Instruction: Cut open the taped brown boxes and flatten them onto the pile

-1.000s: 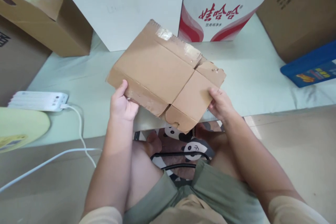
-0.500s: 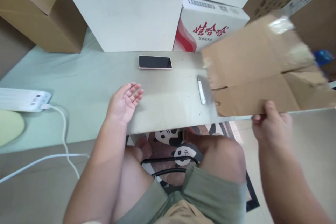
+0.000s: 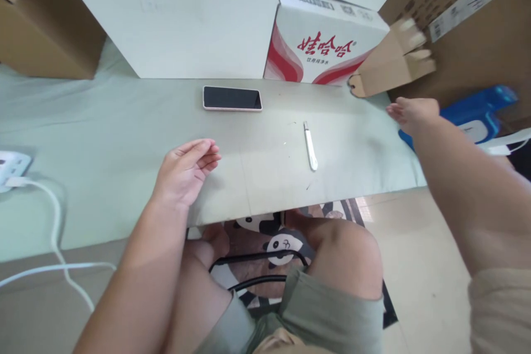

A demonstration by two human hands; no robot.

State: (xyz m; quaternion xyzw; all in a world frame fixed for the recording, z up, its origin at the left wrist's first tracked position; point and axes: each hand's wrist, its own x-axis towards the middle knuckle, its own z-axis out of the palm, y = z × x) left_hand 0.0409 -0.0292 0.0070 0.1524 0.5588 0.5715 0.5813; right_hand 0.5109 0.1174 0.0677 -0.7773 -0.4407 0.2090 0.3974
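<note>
My left hand [image 3: 186, 171] hovers over the front of the cloth-covered table, palm turned inward. Its fingers are loosely curled and hold nothing. At the far right, my right hand [image 3: 415, 113] reaches out with bent, slightly blurred fingers and nothing visible in them. Just beyond it, a brown cardboard piece with flaps [image 3: 385, 66] leans at the back right, apart from the fingers. A white utility knife [image 3: 310, 146] lies between my hands. Behind my left hand lies a phone [image 3: 232, 98], its screen dark.
Large white boxes [image 3: 178, 22] and a white carton with red lettering [image 3: 323, 50] line the back. Brown boxes stand at left [image 3: 53, 27] and right [image 3: 468, 55]. A blue package [image 3: 477, 113] is under my right forearm. A white cable [image 3: 53, 215] runs from the power strip [image 3: 14, 168].
My right hand has let go of the large cardboard and moved up and away. A cardboard piece now shows at the back right. My left thumb has moved in toward the fingers.
</note>
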